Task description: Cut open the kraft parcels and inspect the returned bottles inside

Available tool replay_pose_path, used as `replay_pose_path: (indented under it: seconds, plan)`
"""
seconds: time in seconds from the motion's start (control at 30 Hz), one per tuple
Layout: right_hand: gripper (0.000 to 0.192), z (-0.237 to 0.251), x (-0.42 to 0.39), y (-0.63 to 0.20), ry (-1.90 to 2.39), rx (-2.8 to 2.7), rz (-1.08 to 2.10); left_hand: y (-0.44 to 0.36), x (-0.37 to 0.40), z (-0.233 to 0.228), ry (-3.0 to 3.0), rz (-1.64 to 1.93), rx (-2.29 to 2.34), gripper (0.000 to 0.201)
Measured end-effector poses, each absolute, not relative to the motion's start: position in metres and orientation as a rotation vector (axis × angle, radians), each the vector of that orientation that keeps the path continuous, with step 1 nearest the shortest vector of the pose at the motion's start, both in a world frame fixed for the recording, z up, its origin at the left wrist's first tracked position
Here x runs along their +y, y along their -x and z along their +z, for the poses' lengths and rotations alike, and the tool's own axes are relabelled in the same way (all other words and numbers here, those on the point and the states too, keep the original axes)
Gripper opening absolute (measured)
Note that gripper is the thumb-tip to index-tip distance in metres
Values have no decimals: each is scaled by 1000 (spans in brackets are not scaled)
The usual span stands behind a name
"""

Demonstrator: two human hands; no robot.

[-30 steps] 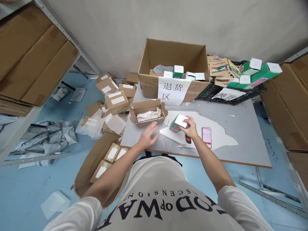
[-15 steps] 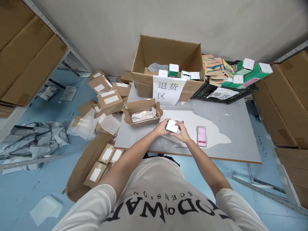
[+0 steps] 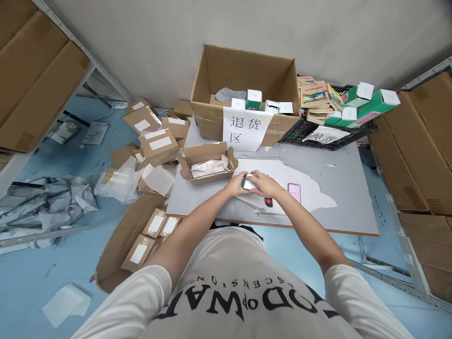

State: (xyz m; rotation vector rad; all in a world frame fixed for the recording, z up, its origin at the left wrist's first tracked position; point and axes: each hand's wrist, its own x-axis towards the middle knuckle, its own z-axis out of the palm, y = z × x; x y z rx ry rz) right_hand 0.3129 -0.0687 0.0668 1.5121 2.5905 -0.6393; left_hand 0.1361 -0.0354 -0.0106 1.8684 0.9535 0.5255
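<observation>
Between my two hands is a small green and white box (image 3: 249,182), held just above the table near its front edge. My left hand (image 3: 236,185) grips its left side. Curled over the right side and top is my right hand (image 3: 263,183), which hides part of the box. Under my right wrist a red and black tool (image 3: 269,202), perhaps a box cutter, lies partly covered. A phone (image 3: 294,192) with a lit pink screen rests to the right. Left of my hands stands an opened cardboard carton (image 3: 212,178) with crumpled white paper inside.
A large cardboard box (image 3: 208,117) with a paper sign holds green and white boxes. Beside it, a black crate (image 3: 318,141) carries booklets and more boxes. Parcels (image 3: 158,146) pile up at the left; a carton (image 3: 116,245) of small boxes sits below. Shelves flank both sides.
My right hand has shifted over the top of the small box, covering more of it. The red and black tool has come into sight beneath my wrist. The phone's screen looks different.
</observation>
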Motion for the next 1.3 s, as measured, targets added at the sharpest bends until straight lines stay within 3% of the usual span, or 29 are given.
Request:
replay_pose_path:
  seconds: [0.6,0.73,0.83,1.0,1.13,1.23,1.3]
  plan:
    - [63,80,-30,-291,-1185,2421,-540,-137,-36,-16,-1948,476,1001,59]
    - [58,84,-30,-291,-1182,2460,-580,-132,-37,-16,-1930,464,1023,65]
    - [42,88,-32,-298,-1231,2538,-616,-128,-36,-18,-1957,459,997,73]
    - [25,80,-33,-327,-1753,2694,-884,-126,-36,-21,-1944,472,965,80]
    - [31,48,-33,-340,-2534,2376,-1226,-127,-39,-18,-1895,496,958,83]
    - [39,21,-34,-337,-2800,2088,-1390,-129,-42,-14,-1866,500,969,87]
    - [38,9,-36,-332,-2939,1977,-1325,-130,-45,-10,-1852,489,988,90]
